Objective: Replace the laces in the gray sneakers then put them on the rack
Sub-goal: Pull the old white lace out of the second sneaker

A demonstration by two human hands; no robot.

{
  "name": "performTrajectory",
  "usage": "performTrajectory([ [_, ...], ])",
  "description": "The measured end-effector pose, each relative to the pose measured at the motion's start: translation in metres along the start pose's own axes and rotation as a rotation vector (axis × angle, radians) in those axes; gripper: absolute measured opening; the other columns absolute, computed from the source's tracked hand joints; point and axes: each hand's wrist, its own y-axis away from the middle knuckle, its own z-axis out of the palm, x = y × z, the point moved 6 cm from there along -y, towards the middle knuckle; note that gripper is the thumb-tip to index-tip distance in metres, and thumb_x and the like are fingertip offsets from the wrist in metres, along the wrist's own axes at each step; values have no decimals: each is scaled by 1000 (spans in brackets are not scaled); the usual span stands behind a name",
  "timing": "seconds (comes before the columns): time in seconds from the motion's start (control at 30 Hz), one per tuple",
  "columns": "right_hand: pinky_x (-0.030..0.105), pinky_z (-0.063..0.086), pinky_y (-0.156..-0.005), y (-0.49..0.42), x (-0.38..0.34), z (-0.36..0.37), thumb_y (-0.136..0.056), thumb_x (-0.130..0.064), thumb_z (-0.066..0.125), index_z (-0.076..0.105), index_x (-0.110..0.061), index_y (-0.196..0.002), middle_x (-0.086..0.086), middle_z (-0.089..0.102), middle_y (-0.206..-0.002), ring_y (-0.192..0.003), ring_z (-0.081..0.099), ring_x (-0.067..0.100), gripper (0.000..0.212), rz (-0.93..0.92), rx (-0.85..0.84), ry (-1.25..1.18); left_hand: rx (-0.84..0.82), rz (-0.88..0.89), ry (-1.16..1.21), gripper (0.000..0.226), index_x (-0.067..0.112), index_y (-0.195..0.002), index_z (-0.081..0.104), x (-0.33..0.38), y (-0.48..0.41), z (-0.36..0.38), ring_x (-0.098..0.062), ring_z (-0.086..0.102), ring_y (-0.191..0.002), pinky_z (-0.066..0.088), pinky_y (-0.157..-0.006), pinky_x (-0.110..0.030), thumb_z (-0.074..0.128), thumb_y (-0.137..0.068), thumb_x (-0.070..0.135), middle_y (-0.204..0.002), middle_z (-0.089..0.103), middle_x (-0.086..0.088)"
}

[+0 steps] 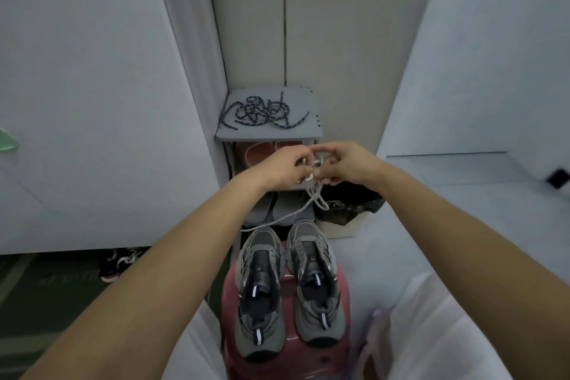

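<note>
Two gray sneakers, the left one (260, 296) and the right one (314, 284), stand side by side without laces on a pink stool (288, 358), toes pointing away from me. Above them, my left hand (285, 168) and my right hand (345, 165) meet in front of the rack, both pinching a bunched light gray lace (313, 203). Its loose ends hang down toward the sneakers' toes. Dark speckled laces (262, 111) lie tangled on the top shelf of the gray rack (308, 129).
Pink slippers (256, 151) sit on the rack's second shelf, and gray slippers (271, 207) on a lower one. A dark bag (348, 203) lies to the right of the rack. Black-and-white shoes (120, 262) lie on the floor at the left. White walls close in on both sides.
</note>
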Motion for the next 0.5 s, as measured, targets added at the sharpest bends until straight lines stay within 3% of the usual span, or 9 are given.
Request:
performTrajectory([
  [0.07, 14, 51, -53, 6, 3, -6, -83, -2, 67, 59, -14, -118, -4, 64, -58, -51, 60, 3, 38, 43, -29, -60, -17, 13, 74, 8, 14, -87, 53, 4, -6, 0, -5, 47, -63, 38, -55, -6, 57, -91, 9, -72, 50, 7],
  [0.13, 13, 52, -55, 9, 3, -10, -84, -4, 65, 63, -12, -104, 1, 64, -69, -51, 58, 1, 22, 69, -42, -40, -22, 3, 215, 17, 20, -81, 55, 8, -11, 0, -12, 53, -65, 46, -63, -18, 55, -92, 7, -71, 54, 2],
  [0.2, 12, 51, -53, 8, -1, -17, -86, -4, 64, 62, -11, -96, 4, 62, -72, -48, 56, -1, 12, 60, 10, -35, 26, 20, 266, 25, 26, -78, 53, 12, -18, -5, -10, 50, -65, 43, -65, -24, 54, -92, 5, -70, 53, 3],
  [0.3, 15, 53, -53, 5, -9, -31, -84, -1, 64, 54, -18, -109, 4, 58, -68, -46, 57, 1, 31, 9, 90, -86, 46, 56, 267, 23, 23, -80, 52, 21, -22, -9, -8, 43, -65, 37, -64, -24, 53, -92, 3, -70, 49, 4],
  [0.37, 17, 53, -57, 6, -11, -31, -83, 1, 64, 52, -28, -114, 1, 57, -65, -52, 57, 6, 44, 5, 19, -77, -26, 62, 291, 25, 23, -80, 52, 23, -24, -3, -15, 49, -72, 39, -71, -29, 51, -93, 2, -76, 54, -4],
  [0.43, 15, 52, -57, 9, -9, -24, -85, 1, 63, 61, -22, -98, 1, 59, -69, -56, 57, 6, 27, 21, -58, -51, -90, 23, 306, 26, 23, -80, 52, 18, -24, 3, -22, 51, -81, 41, -76, -36, 50, -94, 2, -83, 56, -10],
  [0.5, 13, 51, -55, 10, -4, -24, -86, -1, 62, 61, -16, -86, 2, 61, -71, -50, 55, 1, 14, 40, -22, -71, -80, 1, 323, 20, 23, -86, 54, 15, -22, 2, -23, 50, -79, 43, -76, -40, 52, -94, 5, -81, 54, -8],
])
